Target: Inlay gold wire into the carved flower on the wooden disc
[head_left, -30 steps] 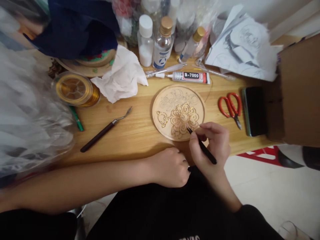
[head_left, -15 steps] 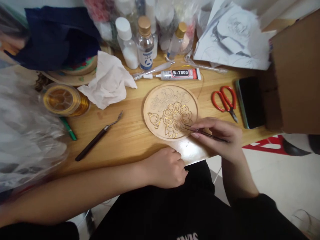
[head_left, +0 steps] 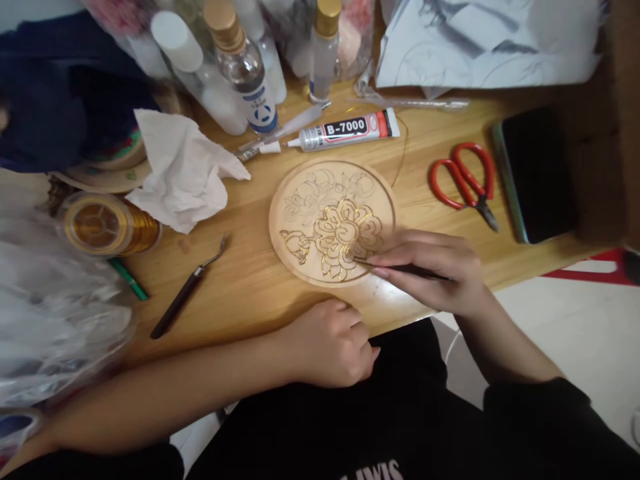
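Note:
My right hand (head_left: 433,267) pinches a pair of dark tweezers (head_left: 417,269) at the lower right of a round wooden plaque (head_left: 280,230). The tweezer tips are over the lower petals of a flower outlined in gold wire (head_left: 347,231); whether they grip a piece of wire is too small to tell. Pencil-like flower lines (head_left: 325,190) cover the plaque's upper part. A small gold-wire motif (head_left: 296,247) lies left of the flower. My left hand (head_left: 334,343) is curled into a fist on the table's front edge, just below the plaque, with nothing visible in it.
Behind the plaque lie a B-7000 glue tube (head_left: 347,131) and several bottles (head_left: 250,87). Red-handled cutters (head_left: 465,180) and a phone (head_left: 537,173) are at right. To the left are crumpled tissue (head_left: 185,173), a gold wire spool (head_left: 107,223) and a dark-handled tool (head_left: 183,297).
The view has shifted and come closer to the table. The tweezer tips have moved slightly left and down over the flower's lower petals. My left fist has stayed by the edge.

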The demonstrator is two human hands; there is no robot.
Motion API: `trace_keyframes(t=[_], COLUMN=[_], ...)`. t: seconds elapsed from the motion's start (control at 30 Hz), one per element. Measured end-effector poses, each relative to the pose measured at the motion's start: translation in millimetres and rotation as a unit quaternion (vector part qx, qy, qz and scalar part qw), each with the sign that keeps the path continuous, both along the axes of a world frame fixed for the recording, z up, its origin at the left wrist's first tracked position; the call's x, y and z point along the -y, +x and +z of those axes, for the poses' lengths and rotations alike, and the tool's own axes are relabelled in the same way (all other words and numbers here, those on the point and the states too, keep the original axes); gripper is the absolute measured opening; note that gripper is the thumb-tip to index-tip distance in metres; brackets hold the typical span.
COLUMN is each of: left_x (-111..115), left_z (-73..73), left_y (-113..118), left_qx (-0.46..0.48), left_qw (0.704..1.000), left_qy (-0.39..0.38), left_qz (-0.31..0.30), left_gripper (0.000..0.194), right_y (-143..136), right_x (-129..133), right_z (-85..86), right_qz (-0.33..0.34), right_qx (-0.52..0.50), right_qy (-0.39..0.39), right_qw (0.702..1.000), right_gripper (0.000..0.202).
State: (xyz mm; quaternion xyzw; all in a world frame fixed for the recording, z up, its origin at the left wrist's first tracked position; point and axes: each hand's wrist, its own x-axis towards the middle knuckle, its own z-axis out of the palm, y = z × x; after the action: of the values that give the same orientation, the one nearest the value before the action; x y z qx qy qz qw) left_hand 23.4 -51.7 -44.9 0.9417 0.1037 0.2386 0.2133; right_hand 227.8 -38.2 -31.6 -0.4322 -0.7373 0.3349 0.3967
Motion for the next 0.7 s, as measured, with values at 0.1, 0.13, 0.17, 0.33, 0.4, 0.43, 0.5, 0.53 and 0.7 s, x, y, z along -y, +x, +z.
trace_keyframes(t=[0.1, 0.13, 0.17, 0.33, 0.4, 0.43, 0.5, 0.53, 0.7], left_x=[-0.3, -0.4, -0.5, -0.6, -0.6, -0.7, -0.9, -1.0, -1.6], left_z=[0.4, 0.6, 0.7, 1.0, 1.0, 1.0, 1.2, 1.3, 1.9], left_y=[0.5, 0.7, 0.9, 0.8, 0.3, -0.1, -0.7, -1.0, -0.3], left_qx=[-0.002, -0.002, -0.001, 0.001, -0.004, -0.006, -0.007, -0.006, -0.007], left_qw=[1.0, 1.0, 1.0, 1.0, 1.0, 1.0, 1.0, 1.0, 1.0], left_qy=[-0.003, -0.003, -0.003, 0.0, 0.001, 0.002, 0.003, 0.004, 0.002], left_qz=[-0.001, 0.0, 0.001, 0.003, 0.003, 0.003, 0.001, 0.001, -0.002], left_gripper=[0.033, 0.033, 0.033, 0.034, 0.033, 0.033, 0.033, 0.033, 0.033], right_y=[0.3, 0.3, 0.3, -1.0, -1.6, -1.8, -2.0, -2.1, -2.2], right_x=[1.6, 1.8, 1.8, 0.8, 0.5, 0.4, 0.3, 0.3, 0.8], right_z=[-1.7, -2.0, -2.1, -1.5, -0.8, -0.3, 0.4, 0.6, -0.2], right_qz=[0.002, 0.002, 0.002, 0.005, 0.006, 0.006, 0.004, 0.004, 0.001], right_qx=[0.009, 0.012, 0.015, 0.021, 0.022, 0.024, 0.027, 0.029, 0.033], right_qy=[0.003, 0.005, 0.006, 0.011, 0.011, 0.011, 0.013, 0.014, 0.017], right_qw=[1.0, 1.0, 1.0, 1.0, 1.0, 1.0, 1.0, 0.999, 0.999], right_gripper=[0.019, 0.019, 0.019, 0.017, 0.017, 0.017, 0.017, 0.016, 0.016])
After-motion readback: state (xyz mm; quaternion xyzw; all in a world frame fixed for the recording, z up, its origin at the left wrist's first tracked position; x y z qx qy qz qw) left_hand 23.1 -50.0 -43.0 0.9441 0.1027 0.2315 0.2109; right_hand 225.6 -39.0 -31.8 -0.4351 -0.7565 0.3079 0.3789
